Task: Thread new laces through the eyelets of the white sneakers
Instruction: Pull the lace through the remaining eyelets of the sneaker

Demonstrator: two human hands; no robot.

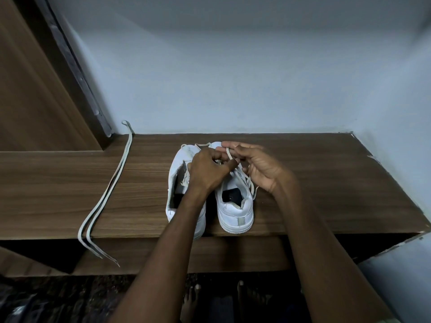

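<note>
Your left fingers are curled and pinch the lace above the right sneaker. Your right fingers are bent, with the same lace looped across them; whether they pinch it cannot be told. The left hand and right hand meet over the eyelet area of the right sneaker. Part of the lace is already crossed through that sneaker's eyelets. The left sneaker stands just beside the right sneaker, heel toward you, partly covered by your left forearm. Both sneakers rest on the shelf, near its front edge. A spare lace lies well to the left of the sneakers, its ends hanging over the front edge.
</note>
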